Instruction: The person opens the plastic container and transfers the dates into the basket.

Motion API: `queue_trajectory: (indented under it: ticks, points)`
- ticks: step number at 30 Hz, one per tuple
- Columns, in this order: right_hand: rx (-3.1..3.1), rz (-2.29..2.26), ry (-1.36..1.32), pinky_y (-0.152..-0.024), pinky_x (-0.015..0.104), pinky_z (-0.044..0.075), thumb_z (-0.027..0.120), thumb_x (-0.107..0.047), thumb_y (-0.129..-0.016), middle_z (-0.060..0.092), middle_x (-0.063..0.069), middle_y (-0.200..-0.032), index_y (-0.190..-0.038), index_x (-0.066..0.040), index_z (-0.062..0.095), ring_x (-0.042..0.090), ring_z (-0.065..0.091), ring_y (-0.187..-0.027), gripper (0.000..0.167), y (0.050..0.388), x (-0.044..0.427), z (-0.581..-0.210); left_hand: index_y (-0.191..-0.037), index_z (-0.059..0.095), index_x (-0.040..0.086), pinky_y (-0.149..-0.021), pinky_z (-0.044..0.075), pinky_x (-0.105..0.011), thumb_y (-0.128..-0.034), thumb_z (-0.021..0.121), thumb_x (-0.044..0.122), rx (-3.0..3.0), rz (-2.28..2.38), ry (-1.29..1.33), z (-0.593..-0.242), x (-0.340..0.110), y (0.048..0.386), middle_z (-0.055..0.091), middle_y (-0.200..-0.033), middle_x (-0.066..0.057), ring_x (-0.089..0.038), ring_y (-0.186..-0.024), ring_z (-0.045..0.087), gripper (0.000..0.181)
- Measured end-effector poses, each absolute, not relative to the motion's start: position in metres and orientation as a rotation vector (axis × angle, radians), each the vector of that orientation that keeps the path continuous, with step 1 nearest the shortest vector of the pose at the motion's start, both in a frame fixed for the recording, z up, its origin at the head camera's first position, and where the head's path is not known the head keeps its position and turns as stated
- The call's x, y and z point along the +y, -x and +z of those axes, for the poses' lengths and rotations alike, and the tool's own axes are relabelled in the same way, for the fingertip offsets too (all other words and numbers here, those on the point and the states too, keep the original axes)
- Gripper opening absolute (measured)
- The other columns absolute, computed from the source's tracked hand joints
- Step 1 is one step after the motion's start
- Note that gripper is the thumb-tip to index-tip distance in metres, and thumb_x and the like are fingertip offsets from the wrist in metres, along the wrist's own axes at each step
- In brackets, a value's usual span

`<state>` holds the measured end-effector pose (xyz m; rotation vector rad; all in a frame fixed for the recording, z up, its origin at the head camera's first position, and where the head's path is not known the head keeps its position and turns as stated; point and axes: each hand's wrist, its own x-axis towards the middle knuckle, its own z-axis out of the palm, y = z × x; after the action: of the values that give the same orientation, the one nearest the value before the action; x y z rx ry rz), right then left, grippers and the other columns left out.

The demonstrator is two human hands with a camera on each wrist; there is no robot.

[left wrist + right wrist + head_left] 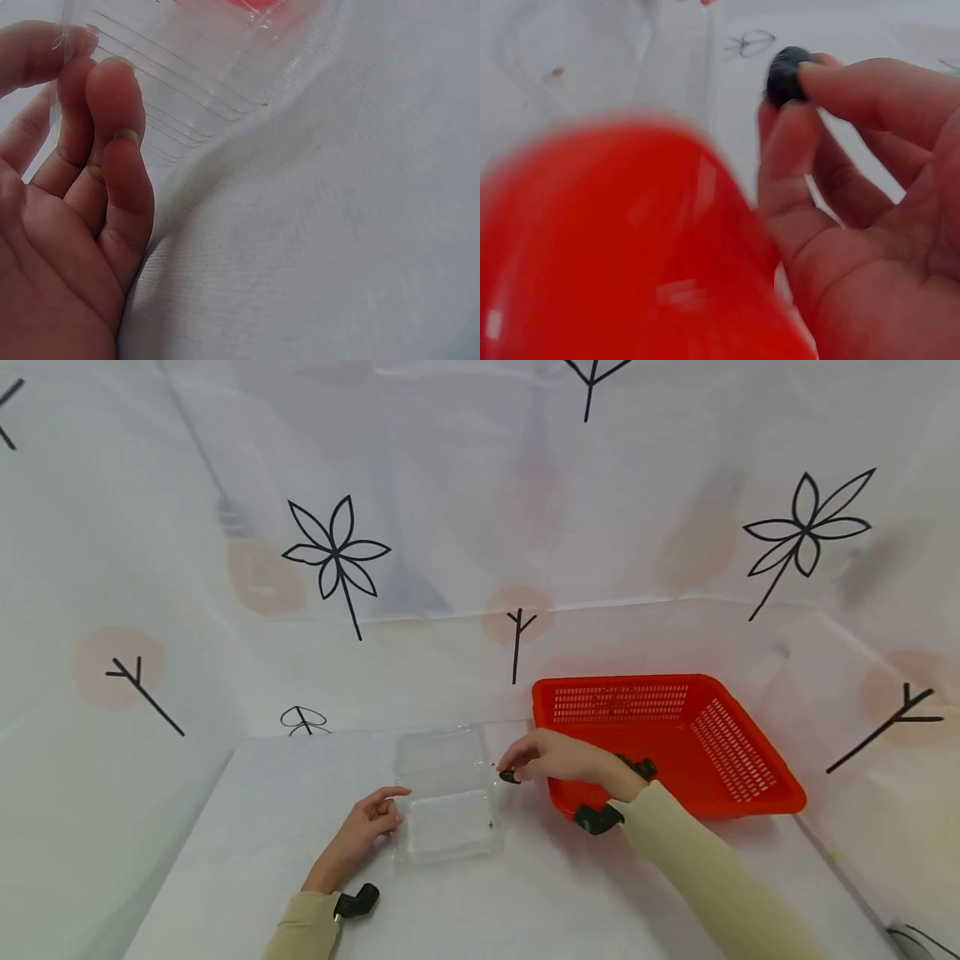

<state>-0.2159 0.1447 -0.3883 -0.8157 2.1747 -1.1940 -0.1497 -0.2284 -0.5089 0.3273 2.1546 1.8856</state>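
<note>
In the head view, my left hand (367, 822) is at the left edge of an open clear plastic clamshell box (450, 827). The left wrist view has its curled fingers pinching the box's thin, ridged wall (187, 82). My right hand (558, 758) is between the box and a red plastic basket (750, 727). Thumb and fingertips pinch a small dark oval piece with a ridged surface (786, 76), held in the air; its kind is unclear. More dark pieces (643, 768) lie in the basket, partly hidden by my right forearm.
The basket has slotted walls and stands at the right on a white cloth-covered table (300, 777). A white sheet (450, 510) with drawn plants hangs behind and at the sides. Specks (491, 824) show at the box's right edge.
</note>
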Motion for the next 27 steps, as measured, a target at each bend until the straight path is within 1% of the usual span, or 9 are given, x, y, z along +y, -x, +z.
queue_trajectory:
  ticks: [2, 5, 7, 9, 14, 17, 20, 23, 27]
  points:
    - [2.213, -1.229, 0.766, -0.089, 0.040, 0.050, 0.064, -0.012, -0.095, 0.070, 0.000, -0.110, -0.117, -0.011, 0.073, 0.023, 0.063, -0.102, 0.024, 0.214, 0.163, -0.386, -0.138, 0.051, -0.001, -0.069, 0.046, -0.025, -0.0954, 0.065, 0.010, 2.157, 1.889, -0.324, -0.509, -0.228, 0.149, 0.052, -0.082, -0.001, -0.011, -0.072, 0.051, 0.047]
    - [2.257, -1.255, 0.705, -0.090, 0.047, 0.050, 0.067, -0.015, -0.094, 0.070, 0.002, -0.111, -0.119, -0.012, 0.072, 0.026, 0.060, -0.105, 0.025, 0.213, 0.188, -0.384, -0.138, 0.052, 0.000, -0.069, 0.047, -0.025, -0.0953, 0.065, 0.008, 2.160, 1.892, -0.305, -0.509, -0.227, 0.149, 0.052, -0.081, -0.002, -0.012, -0.072, 0.052, 0.045]
    - [2.285, -1.251, 0.656, -0.091, 0.051, 0.049, 0.068, -0.017, -0.094, 0.069, 0.002, -0.111, -0.118, -0.014, 0.072, 0.027, 0.059, -0.105, 0.025, 0.214, 0.204, -0.385, -0.138, 0.052, 0.001, -0.069, 0.047, -0.025, -0.0954, 0.065, 0.008, 2.157, 1.890, -0.303, -0.509, -0.227, 0.149, 0.052, -0.081, -0.002, -0.013, -0.072, 0.052, 0.045]
    - [2.300, -1.250, 0.621, -0.090, 0.053, 0.049, 0.067, -0.016, -0.095, 0.068, 0.004, -0.111, -0.120, -0.012, 0.071, 0.028, 0.058, -0.104, 0.026, 0.215, 0.221, -0.387, -0.138, 0.052, 0.003, -0.069, 0.046, -0.025, -0.0952, 0.066, 0.010, 2.153, 1.883, -0.299, -0.510, -0.227, 0.150, 0.052, -0.081, -0.002, -0.013, -0.072, 0.053, 0.045]
    - [2.322, -1.260, 0.568, -0.090, 0.048, 0.050, 0.066, -0.014, -0.095, 0.067, 0.011, -0.117, -0.123, -0.005, 0.069, 0.036, 0.059, -0.105, 0.029, 0.218, 0.255, -0.390, -0.138, 0.052, 0.002, -0.069, 0.046, -0.025, -0.0950, 0.066, 0.011, 2.158, 1.876, -0.308, -0.511, -0.228, 0.151, 0.053, -0.081, -0.002, -0.013, -0.072, 0.053, 0.047]
    - [2.337, -1.263, 0.516, -0.092, 0.048, 0.049, 0.066, -0.016, -0.095, 0.065, 0.011, -0.122, -0.121, -0.009, 0.070, 0.038, 0.058, -0.111, 0.027, 0.221, 0.272, -0.390, -0.138, 0.052, 0.003, -0.069, 0.047, -0.025, -0.0948, 0.066, 0.010, 2.155, 1.883, -0.302, -0.511, -0.227, 0.151, 0.053, -0.080, -0.001, -0.013, -0.072, 0.053, 0.046]
    - [2.344, -1.272, 0.450, -0.094, 0.052, 0.047, 0.065, -0.016, -0.096, 0.065, 0.010, -0.124, -0.122, -0.011, 0.070, 0.034, 0.057, -0.114, 0.027, 0.224, 0.288, -0.391, -0.138, 0.053, 0.004, -0.068, 0.046, -0.025, -0.0950, 0.066, 0.009, 2.150, 1.887, -0.302, -0.510, -0.227, 0.152, 0.053, -0.080, -0.002, -0.013, -0.072, 0.053, 0.045]
    - [2.344, -1.284, 0.405, -0.097, 0.053, 0.046, 0.064, -0.014, -0.096, 0.063, 0.012, -0.127, -0.126, -0.006, 0.067, 0.031, 0.057, -0.115, 0.031, 0.228, 0.301, -0.394, -0.138, 0.051, 0.001, -0.068, 0.046, -0.025, -0.0954, 0.065, 0.009, 2.144, 1.888, -0.327, -0.511, -0.228, 0.152, 0.052, -0.081, -0.002, -0.013, -0.072, 0.052, 0.046]
    - [2.331, -1.303, 0.385, -0.099, 0.051, 0.045, 0.062, -0.010, -0.097, 0.059, 0.019, -0.132, -0.130, 0.003, 0.062, 0.033, 0.056, -0.118, 0.036, 0.234, 0.317, -0.401, -0.138, 0.051, 0.000, -0.069, 0.046, -0.025, -0.0957, 0.064, 0.008, 2.151, 1.877, -0.316, -0.509, -0.227, 0.151, 0.052, -0.081, -0.004, -0.014, -0.072, 0.052, 0.045]
